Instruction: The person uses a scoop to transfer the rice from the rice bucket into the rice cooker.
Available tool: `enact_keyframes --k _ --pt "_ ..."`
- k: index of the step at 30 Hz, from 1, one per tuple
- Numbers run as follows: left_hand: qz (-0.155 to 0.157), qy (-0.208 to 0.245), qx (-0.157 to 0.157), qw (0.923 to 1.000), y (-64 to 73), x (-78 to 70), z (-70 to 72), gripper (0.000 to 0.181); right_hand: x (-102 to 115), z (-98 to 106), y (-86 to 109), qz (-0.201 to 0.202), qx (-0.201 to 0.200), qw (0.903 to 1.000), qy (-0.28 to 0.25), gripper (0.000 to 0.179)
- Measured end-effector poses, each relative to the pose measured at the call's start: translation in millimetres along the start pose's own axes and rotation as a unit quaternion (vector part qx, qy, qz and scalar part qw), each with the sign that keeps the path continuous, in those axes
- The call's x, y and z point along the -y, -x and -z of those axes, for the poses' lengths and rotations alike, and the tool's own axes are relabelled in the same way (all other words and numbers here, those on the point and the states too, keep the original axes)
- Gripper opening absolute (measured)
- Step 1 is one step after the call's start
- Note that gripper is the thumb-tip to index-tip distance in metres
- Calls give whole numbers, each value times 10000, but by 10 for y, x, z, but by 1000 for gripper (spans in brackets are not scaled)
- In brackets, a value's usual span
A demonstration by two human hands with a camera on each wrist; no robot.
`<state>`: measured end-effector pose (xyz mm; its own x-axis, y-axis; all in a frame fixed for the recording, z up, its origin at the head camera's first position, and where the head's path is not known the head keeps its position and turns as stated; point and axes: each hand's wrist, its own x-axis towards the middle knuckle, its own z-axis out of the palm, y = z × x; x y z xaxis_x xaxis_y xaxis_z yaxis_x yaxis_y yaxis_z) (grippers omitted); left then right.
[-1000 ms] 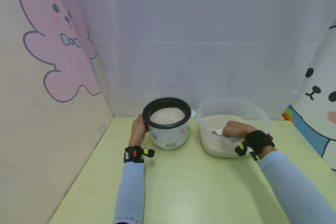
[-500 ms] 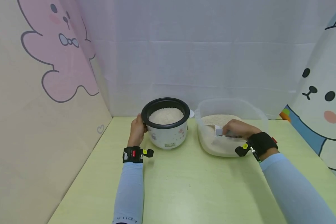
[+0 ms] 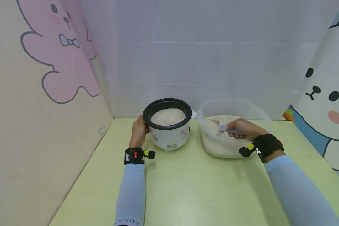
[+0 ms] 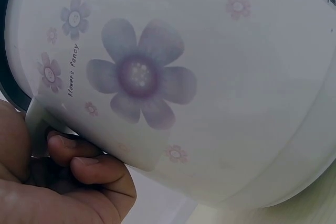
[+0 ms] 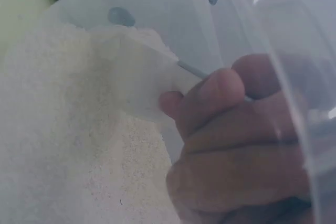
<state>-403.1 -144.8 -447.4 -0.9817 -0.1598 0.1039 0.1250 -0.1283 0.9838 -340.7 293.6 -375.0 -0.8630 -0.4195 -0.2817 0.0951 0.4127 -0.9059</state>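
My left hand (image 3: 138, 131) grips the side handle of a white rice cooker (image 3: 170, 139) with a flower print and a black rim. In the left wrist view its fingers (image 4: 100, 169) curl round that handle. White rice (image 3: 168, 116) fills much of the cooker. To the right, my right hand (image 3: 244, 129) holds a scoop (image 3: 222, 126) by its grey handle, inside a clear plastic tub (image 3: 223, 150) of rice. Through the tub wall, the right wrist view shows the scoop (image 5: 142, 77) heaped with rice, the fingers (image 5: 210, 98) wrapped round its handle.
Cooker and tub stand side by side near the back of the pale green table (image 3: 183, 188). Behind them hangs a white curtain (image 3: 200, 62). A wall (image 3: 70, 125) with a pink cartoon figure borders the table's left side.
The scoop has risen out of the rice in the tub and now shows a load of rice, my right hand moving slightly up and right. My left hand stays on the cooker handle.
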Motion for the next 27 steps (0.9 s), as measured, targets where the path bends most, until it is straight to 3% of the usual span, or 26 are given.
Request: enact_keyframes --k 9,17,21,27 --pt "-4 0 39 10000 2 0 17 47 -6 18 -7 -24 120 9984 -560 43" --pt "-15 -21 25 10000 12 -37 22 47 13 35 -23 100 208 9913 -1295 39" --pt "9 -15 -3 10000 7 -26 27 48 7 43 -21 128 155 9849 -1718 36" --pt "39 64 11 10000 -10 2 19 48 -14 78 -14 150 15 9663 -2570 32"
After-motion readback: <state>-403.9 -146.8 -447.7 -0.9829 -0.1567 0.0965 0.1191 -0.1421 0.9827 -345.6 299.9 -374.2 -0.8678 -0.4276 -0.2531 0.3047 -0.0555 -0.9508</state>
